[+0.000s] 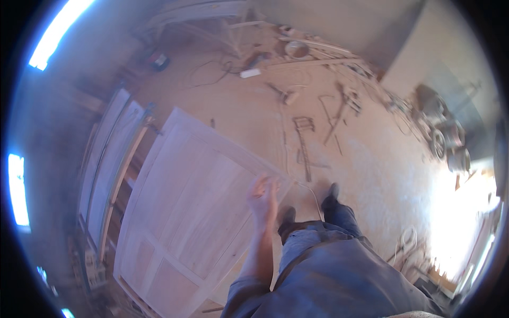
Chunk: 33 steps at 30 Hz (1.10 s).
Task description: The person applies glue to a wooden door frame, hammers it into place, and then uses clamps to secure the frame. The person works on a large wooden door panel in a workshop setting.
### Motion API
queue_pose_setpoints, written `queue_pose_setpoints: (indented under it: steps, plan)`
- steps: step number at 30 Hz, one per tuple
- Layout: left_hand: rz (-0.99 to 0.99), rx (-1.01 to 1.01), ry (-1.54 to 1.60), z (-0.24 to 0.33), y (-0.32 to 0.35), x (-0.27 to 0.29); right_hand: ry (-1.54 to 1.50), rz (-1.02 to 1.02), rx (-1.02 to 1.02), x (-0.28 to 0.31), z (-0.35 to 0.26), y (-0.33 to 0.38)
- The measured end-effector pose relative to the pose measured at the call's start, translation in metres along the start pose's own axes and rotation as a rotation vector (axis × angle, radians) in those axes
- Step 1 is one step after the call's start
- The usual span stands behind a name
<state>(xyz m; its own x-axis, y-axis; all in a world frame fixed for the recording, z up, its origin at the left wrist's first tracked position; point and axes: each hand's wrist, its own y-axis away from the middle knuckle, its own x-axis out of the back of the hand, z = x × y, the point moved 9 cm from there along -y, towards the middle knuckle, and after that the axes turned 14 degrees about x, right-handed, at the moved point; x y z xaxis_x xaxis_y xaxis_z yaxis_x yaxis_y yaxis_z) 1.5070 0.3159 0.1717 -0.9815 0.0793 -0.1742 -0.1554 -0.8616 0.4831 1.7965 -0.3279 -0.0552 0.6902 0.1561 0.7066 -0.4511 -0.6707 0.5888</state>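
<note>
My left hand (263, 193) is raised over the near right corner of a large pale wooden panelled door (193, 185). Its fingers look bent, but motion blurs them, and nothing in them can be made out. Whether the hand touches the wood is unclear. The door has a long panel and smaller panels (169, 281) set in a frame. My right hand is out of view.
Long pale boards (106, 169) and a clamp bar (123, 185) stand left of the door. Clamps (303, 148) lie on the dusty floor ahead. A cord (313, 193) runs by my feet. Scrap wood (318, 61) lines the wall; buckets (450, 132) stand at right.
</note>
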Motion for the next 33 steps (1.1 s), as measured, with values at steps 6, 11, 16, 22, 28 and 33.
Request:
queue_pose_setpoints:
  steps: [6,11,16,22,28,33]
  plan:
    - [0.128,-0.108,-0.256,0.011,-0.092,-0.05,0.021,-0.01,0.131,0.139,0.0,-0.175]
    - [0.466,0.052,-0.271,0.002,-0.072,-0.005,0.016,0.085,0.295,0.297,-0.002,-0.395]
    - [0.575,0.184,0.192,-0.021,-0.13,-0.01,0.395,0.328,0.609,0.497,-0.139,-0.649]
    - [0.719,0.25,0.355,-0.014,-0.25,0.01,0.038,0.101,0.802,0.521,-0.578,-0.712]
    - [0.721,0.331,0.326,0.091,-0.404,0.05,0.23,-0.068,0.608,0.466,-0.647,-0.912]
    - [0.675,0.115,0.338,0.238,-0.564,0.09,0.852,-0.251,0.849,0.483,-0.596,-1.088]
